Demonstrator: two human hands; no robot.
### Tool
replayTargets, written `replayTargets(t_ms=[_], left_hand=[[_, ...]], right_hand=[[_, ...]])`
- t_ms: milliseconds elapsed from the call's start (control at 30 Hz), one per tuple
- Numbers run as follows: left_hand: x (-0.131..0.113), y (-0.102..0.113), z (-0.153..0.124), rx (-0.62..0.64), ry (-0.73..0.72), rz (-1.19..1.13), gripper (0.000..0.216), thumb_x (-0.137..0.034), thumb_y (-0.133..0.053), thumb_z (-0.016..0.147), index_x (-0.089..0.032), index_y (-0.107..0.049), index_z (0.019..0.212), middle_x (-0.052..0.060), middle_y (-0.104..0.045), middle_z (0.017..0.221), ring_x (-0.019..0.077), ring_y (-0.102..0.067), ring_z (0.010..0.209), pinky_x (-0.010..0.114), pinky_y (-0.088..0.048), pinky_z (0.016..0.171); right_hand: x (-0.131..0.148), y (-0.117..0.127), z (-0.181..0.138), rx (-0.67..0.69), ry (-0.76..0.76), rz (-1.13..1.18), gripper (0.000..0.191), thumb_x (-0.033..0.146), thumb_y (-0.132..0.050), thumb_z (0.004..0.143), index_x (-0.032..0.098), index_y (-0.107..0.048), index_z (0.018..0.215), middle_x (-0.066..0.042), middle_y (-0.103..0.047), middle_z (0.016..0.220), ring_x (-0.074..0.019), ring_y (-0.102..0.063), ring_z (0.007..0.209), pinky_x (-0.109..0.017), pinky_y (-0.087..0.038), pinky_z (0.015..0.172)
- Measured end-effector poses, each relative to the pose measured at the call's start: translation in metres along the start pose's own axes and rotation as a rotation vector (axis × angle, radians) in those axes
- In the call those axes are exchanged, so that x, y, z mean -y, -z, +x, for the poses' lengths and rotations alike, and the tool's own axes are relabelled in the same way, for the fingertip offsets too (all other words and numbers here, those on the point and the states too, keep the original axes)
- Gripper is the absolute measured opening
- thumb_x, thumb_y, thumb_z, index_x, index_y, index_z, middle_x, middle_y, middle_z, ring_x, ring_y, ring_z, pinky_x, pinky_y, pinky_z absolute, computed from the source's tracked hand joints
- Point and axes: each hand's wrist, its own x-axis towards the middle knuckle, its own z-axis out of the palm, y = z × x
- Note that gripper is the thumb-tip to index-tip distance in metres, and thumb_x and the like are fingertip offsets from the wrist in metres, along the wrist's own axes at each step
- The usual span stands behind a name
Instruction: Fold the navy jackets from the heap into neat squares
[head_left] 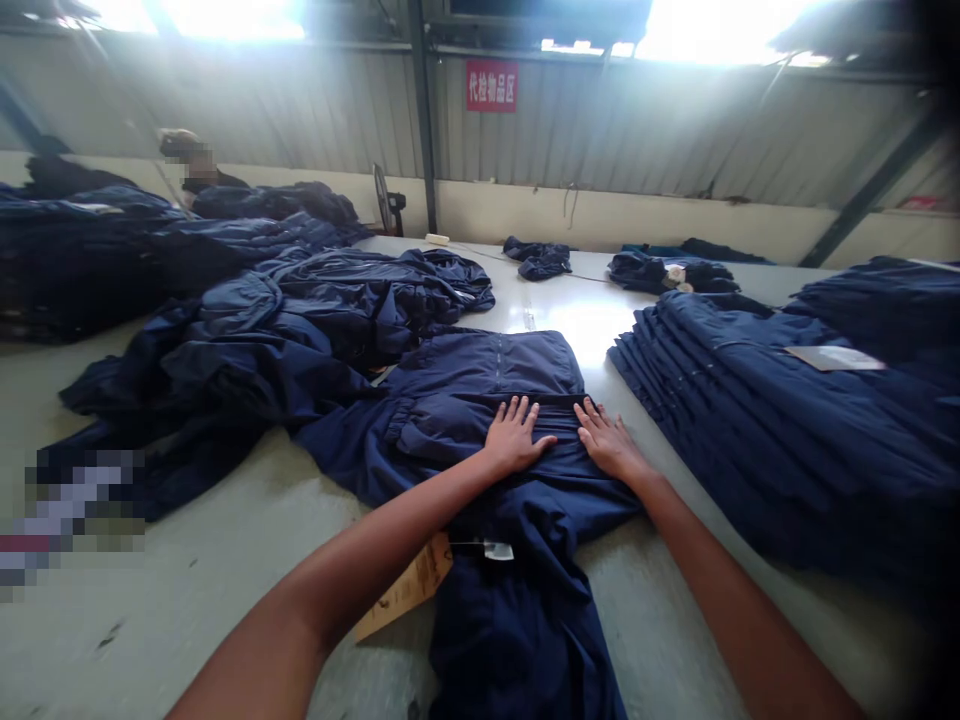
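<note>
A navy blue garment (480, 390) lies spread on the pale table (187, 590) in front of me. My left hand (514, 436) rests flat on its middle, fingers stretched out. My right hand (609, 440) lies flat beside it, fingers also spread, pressing the same garment. Neither hand holds anything. A brown paper tag (409, 585) and a small white label (495, 549) hang from the garment near my left forearm.
A neat stack of folded navy garments (772, 420) stands at the right. A loose heap of navy garments (285, 320) covers the left side. Another person (195, 160) is at the far left. A fan (386, 200) stands by the back wall.
</note>
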Motion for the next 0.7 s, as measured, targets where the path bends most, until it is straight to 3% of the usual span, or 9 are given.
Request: replayTargets(t_ms=[200, 300, 400, 567, 700], left_hand=[[0.108, 0.04, -0.062, -0.022, 0.126, 0.138, 0.074, -0.064, -0.027, 0.107, -0.02, -0.036, 0.166, 0.012, -0.03, 0.172, 0.0331, -0.017, 0.163, 0.06, 0.0, 0.131], [0.143, 0.052, -0.081, -0.009, 0.181, 0.171, 0.073, -0.063, -0.027, 0.107, -0.021, -0.035, 0.166, 0.012, -0.03, 0.172, 0.0348, -0.016, 0.163, 0.066, 0.002, 0.128], [0.154, 0.054, -0.091, -0.002, 0.184, 0.135, 0.072, -0.064, -0.028, 0.107, -0.024, -0.033, 0.167, 0.011, -0.028, 0.173, 0.0339, -0.015, 0.163, 0.068, -0.004, 0.128], [0.15, 0.048, -0.095, -0.047, 0.19, 0.074, 0.072, -0.065, -0.03, 0.107, -0.024, -0.035, 0.166, 0.011, -0.031, 0.172, 0.0329, -0.017, 0.163, 0.067, -0.006, 0.128], [0.153, 0.047, -0.094, -0.103, 0.196, -0.056, 0.066, -0.058, -0.03, 0.109, -0.022, -0.04, 0.163, 0.012, -0.036, 0.17, 0.0326, -0.018, 0.162, 0.067, -0.004, 0.129]], right_hand=[[-0.003, -0.003, 0.0, 0.012, -0.02, -0.016, 0.062, 0.04, -0.02, 0.108, 0.025, -0.029, 0.168, -0.006, -0.019, 0.176, -0.0346, -0.025, 0.16, -0.067, -0.026, 0.125], [-0.003, -0.001, -0.001, 0.02, -0.025, -0.04, 0.063, 0.04, -0.018, 0.108, 0.026, -0.029, 0.168, -0.005, -0.02, 0.176, -0.0327, -0.026, 0.16, -0.064, -0.028, 0.125], [-0.005, -0.005, -0.002, 0.008, -0.025, -0.076, 0.063, 0.042, -0.018, 0.108, 0.028, -0.03, 0.168, -0.005, -0.022, 0.175, -0.0319, -0.03, 0.159, -0.063, -0.031, 0.124], [-0.016, -0.017, 0.0, 0.023, -0.017, -0.138, 0.066, 0.043, -0.014, 0.107, 0.024, -0.032, 0.167, -0.007, -0.025, 0.174, -0.0328, -0.031, 0.158, -0.065, -0.032, 0.123], [-0.004, 0.007, 0.012, 0.086, 0.009, -0.281, 0.064, 0.037, -0.024, 0.103, 0.023, -0.046, 0.161, -0.012, -0.04, 0.168, -0.0365, -0.035, 0.156, -0.075, -0.024, 0.121]])
